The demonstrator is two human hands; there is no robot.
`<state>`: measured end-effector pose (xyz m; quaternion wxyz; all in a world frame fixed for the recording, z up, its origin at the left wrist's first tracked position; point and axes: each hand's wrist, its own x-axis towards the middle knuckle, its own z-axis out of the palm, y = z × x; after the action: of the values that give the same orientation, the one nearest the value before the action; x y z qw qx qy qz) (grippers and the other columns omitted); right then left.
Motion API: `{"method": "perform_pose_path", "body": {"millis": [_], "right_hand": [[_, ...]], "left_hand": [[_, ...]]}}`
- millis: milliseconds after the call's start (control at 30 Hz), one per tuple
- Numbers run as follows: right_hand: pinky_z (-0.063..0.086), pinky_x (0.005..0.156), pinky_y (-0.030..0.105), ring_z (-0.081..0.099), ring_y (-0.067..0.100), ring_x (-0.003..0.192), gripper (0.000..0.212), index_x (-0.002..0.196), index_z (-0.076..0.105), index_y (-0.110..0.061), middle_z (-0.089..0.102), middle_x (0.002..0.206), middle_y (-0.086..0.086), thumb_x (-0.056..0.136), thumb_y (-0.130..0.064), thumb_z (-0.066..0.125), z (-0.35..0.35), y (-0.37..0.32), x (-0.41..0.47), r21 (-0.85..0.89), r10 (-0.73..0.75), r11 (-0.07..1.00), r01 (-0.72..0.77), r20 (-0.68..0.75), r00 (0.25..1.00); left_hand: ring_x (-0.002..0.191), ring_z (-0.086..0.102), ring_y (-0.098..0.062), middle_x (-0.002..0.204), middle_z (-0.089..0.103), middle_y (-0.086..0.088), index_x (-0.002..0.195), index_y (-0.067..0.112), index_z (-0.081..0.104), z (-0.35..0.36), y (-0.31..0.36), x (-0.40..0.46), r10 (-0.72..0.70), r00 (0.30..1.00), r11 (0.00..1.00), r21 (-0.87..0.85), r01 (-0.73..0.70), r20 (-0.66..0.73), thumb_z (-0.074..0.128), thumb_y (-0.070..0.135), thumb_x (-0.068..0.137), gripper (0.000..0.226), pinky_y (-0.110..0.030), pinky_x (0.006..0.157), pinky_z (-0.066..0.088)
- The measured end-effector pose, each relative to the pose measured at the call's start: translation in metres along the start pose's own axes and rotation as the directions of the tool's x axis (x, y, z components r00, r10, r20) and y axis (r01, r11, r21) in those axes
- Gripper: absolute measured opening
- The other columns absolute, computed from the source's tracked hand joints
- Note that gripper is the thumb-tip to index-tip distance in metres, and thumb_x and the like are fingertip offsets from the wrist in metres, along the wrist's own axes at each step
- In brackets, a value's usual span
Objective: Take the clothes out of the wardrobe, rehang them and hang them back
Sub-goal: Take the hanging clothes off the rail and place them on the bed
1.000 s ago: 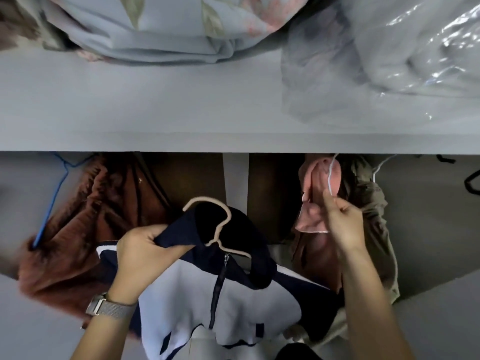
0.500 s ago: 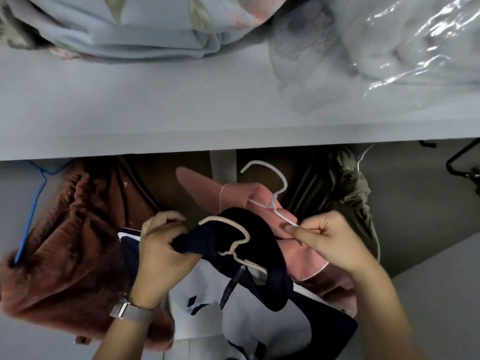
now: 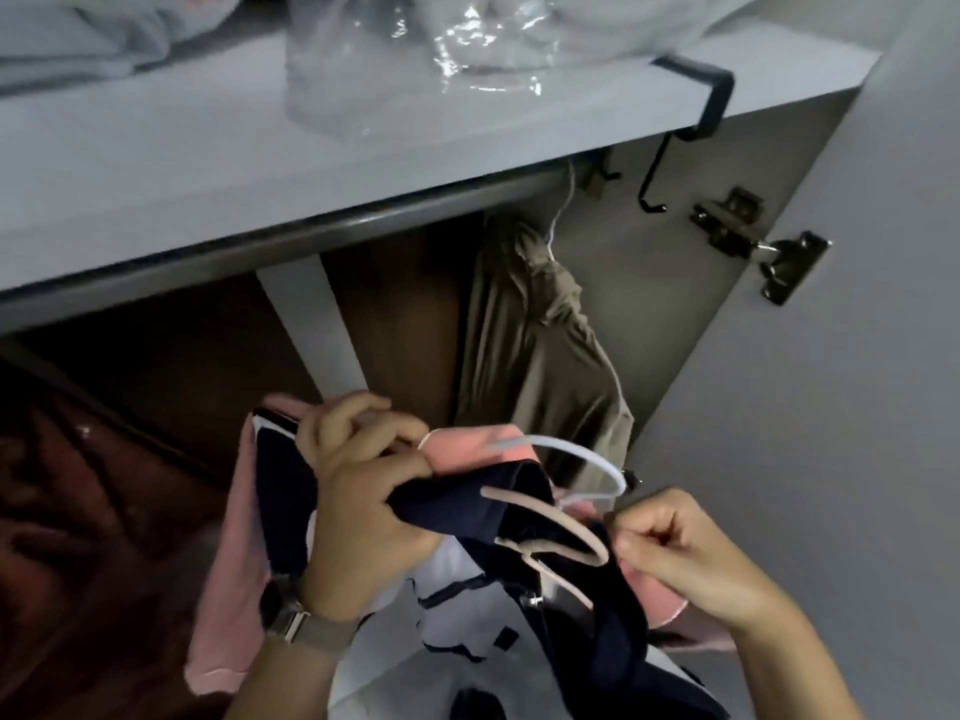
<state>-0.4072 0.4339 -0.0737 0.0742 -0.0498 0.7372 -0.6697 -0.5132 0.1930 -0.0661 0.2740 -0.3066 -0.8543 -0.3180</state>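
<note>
I see the wardrobe shelf (image 3: 218,163) across the top w/ a plastic-wrapped bundle (image 3: 467,49) near its front edge, and an olive garment (image 3: 535,356) hanging below it by the right wall. Below the shelf edge, left hand (image 3: 358,501) grips the navy-white jacket (image 3: 467,631) collar plus pink garment (image 3: 228,563), fingers curled tight. Right hand (image 3: 685,553) pinches at the beige hanger (image 3: 550,532) hook beside the white hanger (image 3: 576,459), fingers closed; exact contact I can't tell.

A plastic-wrapped bundle (image 3: 467,49) sits on the shelf (image 3: 208,163) — a metal door hinge (image 3: 763,241) lower right.
</note>
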Motion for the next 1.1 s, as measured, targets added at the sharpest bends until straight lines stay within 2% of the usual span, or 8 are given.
{"method": "perform_pose_path", "body": {"millis": [133,233,300,400,533,667,867,1100], "right_hand": [[0.023,0.051,0.019,0.029,0.001,0.051,0.027,0.049,0.054,-0.023,0.034,0.052,-0.009,0.069,-0.034,0.067,-0.005,0.004,-0.046,-0.020,0.087,0.996,-0.088,-0.058,0.995],[0.024,0.052,0.020,0.029,0.006,0.054,0.036,0.056,0.058,-0.022,0.039,0.055,-0.010,0.071,-0.052,0.071,-0.017,0.003,-0.090,-0.045,0.124,0.990,-0.130,-0.128,0.984],[0.028,0.055,0.021,0.034,0.009,0.057,0.049,0.060,0.057,-0.019,0.040,0.059,-0.002,0.067,-0.065,0.071,-0.025,-0.004,-0.127,-0.084,0.142,0.984,-0.158,-0.168,0.975],[0.046,0.068,0.037,0.056,0.010,0.070,0.065,0.084,0.060,0.002,0.056,0.074,0.015,0.065,-0.058,0.076,-0.034,-0.012,-0.174,-0.135,0.259,0.949,-0.285,-0.183,0.948],[0.053,0.081,0.048,0.063,0.028,0.086,0.049,0.098,0.062,-0.017,0.067,0.094,0.011,0.067,-0.055,0.068,-0.044,-0.007,-0.257,-0.377,0.309,0.813,-0.443,-0.365,0.878],[0.053,0.081,0.037,0.064,0.013,0.087,0.018,0.093,0.063,-0.025,0.069,0.092,-0.005,0.081,-0.038,0.064,-0.035,0.009,-0.396,-0.209,0.385,0.764,-0.611,-0.611,0.691],[0.053,0.083,0.048,0.067,0.020,0.086,0.035,0.092,0.067,-0.026,0.071,0.090,-0.001,0.073,-0.054,0.062,-0.006,0.035,-0.600,0.058,0.338,0.775,-0.630,-0.880,0.335],[0.051,0.087,0.041,0.065,0.007,0.090,0.032,0.090,0.065,-0.039,0.069,0.093,-0.011,0.070,-0.064,0.064,0.026,0.035,-0.757,0.242,0.275,0.774,-0.586,-0.961,-0.035]], "left_hand": [[0.073,0.054,-0.012,0.080,0.067,0.013,0.069,0.020,0.074,0.017,0.026,-0.008,0.042,0.992,0.985,-0.171,-0.021,0.121,0.063,0.022,0.062,0.013,-0.034,0.072,0.042],[0.063,0.061,-0.020,0.094,0.064,0.014,0.074,0.024,0.071,0.027,0.062,-0.018,0.003,0.977,0.971,-0.236,0.048,0.212,0.059,0.031,0.061,0.020,-0.035,0.060,0.047],[0.062,0.062,-0.023,0.086,0.067,0.013,0.069,0.021,0.072,0.035,0.098,-0.027,0.013,0.961,0.956,-0.284,0.069,0.277,0.059,0.035,0.061,0.021,-0.035,0.059,0.049],[0.058,0.062,-0.024,0.066,0.068,0.005,0.060,0.018,0.069,0.048,0.156,-0.038,0.074,0.943,0.964,-0.264,0.015,0.326,0.056,0.036,0.063,0.023,-0.034,0.055,0.047],[0.047,0.055,-0.023,0.055,0.062,0.002,0.052,0.018,0.065,0.072,0.251,-0.062,0.238,0.893,0.947,-0.294,-0.127,0.381,0.054,0.038,0.069,0.028,-0.028,0.043,0.039],[0.044,0.049,-0.023,0.052,0.061,0.006,0.049,0.021,0.064,0.087,0.368,-0.130,0.415,0.822,0.881,-0.396,-0.258,0.389,0.052,0.041,0.073,0.034,-0.023,0.047,0.034],[0.048,0.051,-0.027,0.053,0.058,0.001,0.052,0.020,0.063,0.102,0.538,-0.230,0.582,0.661,0.764,-0.598,-0.243,0.474,0.048,0.053,0.070,0.041,-0.024,0.045,0.033],[0.049,0.035,-0.019,0.054,0.043,-0.003,0.053,0.019,0.047,0.124,0.677,-0.315,0.784,0.414,0.575,-0.792,-0.204,0.462,0.058,0.050,0.070,0.036,-0.027,0.043,0.025]]}}
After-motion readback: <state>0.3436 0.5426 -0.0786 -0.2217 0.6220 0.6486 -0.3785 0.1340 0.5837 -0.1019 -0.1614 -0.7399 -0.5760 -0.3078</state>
